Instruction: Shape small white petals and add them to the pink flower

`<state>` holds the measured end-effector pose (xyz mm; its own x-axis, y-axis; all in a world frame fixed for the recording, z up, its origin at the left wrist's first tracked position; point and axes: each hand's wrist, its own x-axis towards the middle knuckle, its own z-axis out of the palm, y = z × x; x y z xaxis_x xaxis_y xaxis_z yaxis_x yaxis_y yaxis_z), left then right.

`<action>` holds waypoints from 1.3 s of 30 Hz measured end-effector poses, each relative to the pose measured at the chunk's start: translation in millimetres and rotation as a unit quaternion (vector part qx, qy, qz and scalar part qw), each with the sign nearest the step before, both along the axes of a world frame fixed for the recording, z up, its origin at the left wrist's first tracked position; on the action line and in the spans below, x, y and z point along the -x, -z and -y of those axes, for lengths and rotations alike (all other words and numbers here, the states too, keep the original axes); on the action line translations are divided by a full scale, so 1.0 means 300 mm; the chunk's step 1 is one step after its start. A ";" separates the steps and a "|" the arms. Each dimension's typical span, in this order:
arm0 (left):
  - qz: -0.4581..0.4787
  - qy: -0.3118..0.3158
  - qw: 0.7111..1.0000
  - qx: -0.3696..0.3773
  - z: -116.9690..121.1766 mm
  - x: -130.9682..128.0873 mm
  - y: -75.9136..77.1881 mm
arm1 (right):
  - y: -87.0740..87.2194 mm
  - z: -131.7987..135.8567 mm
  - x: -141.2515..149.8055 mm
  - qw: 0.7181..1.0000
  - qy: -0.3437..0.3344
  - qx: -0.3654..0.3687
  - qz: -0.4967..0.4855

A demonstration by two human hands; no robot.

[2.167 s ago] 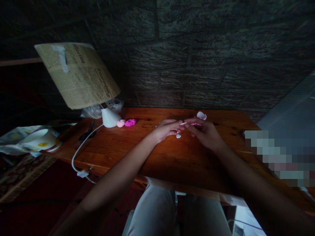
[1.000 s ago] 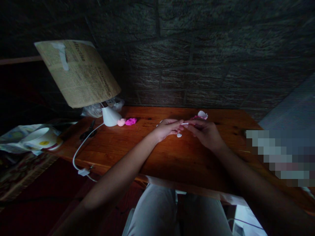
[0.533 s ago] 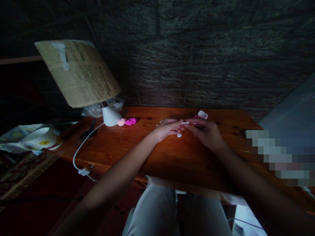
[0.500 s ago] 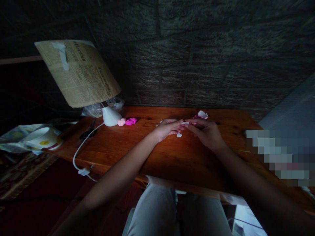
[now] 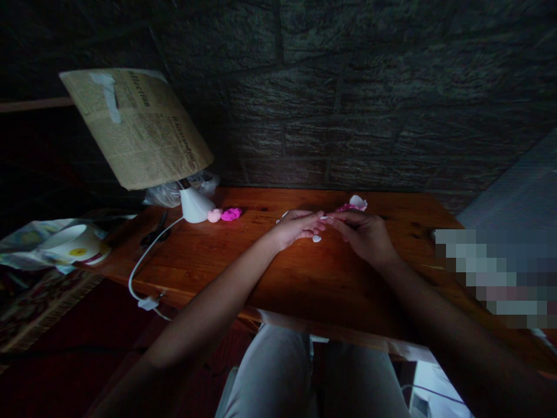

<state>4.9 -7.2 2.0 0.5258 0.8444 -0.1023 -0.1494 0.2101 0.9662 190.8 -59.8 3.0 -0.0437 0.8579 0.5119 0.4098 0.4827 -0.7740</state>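
My left hand [image 5: 300,226] and my right hand [image 5: 361,230] meet above the wooden table, fingertips almost touching. Between their thumbs and fingers they pinch a small flat white piece [image 5: 325,217], perhaps of modelling clay; my fingers cover most of it. Just below my left fingertips a little white lump [image 5: 317,238] lies on the wood. Behind my right hand sits a pink crumpled piece [image 5: 347,207] against a pale, petal-like curved piece [image 5: 358,202]. A bit of something white peeks out behind my left wrist.
A lamp with a newsprint shade [image 5: 143,128] stands at the table's left, its white cord running over the front edge. By its base lie a pale pink lump [image 5: 214,216] and a bright pink lump [image 5: 232,215]. Dark scissors [image 5: 155,232] and a white tub [image 5: 73,244] are farther left.
Both hands stay nearly in place, with slight finger movement around the white piece. Less of it shows now. More of the pink piece shows behind my right hand than at first.
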 end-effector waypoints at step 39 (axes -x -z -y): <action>-0.180 0.126 0.936 -0.274 -0.001 0.040 0.002 | 0.055 -0.067 -0.059 0.991 -0.021 0.075 0.108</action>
<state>-7.1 -6.9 1.4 0.7309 0.6750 0.1013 0.1939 -0.3476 0.9174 208.5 -39.8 -13.5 -0.1760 0.9184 0.3543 0.5557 0.3898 -0.7344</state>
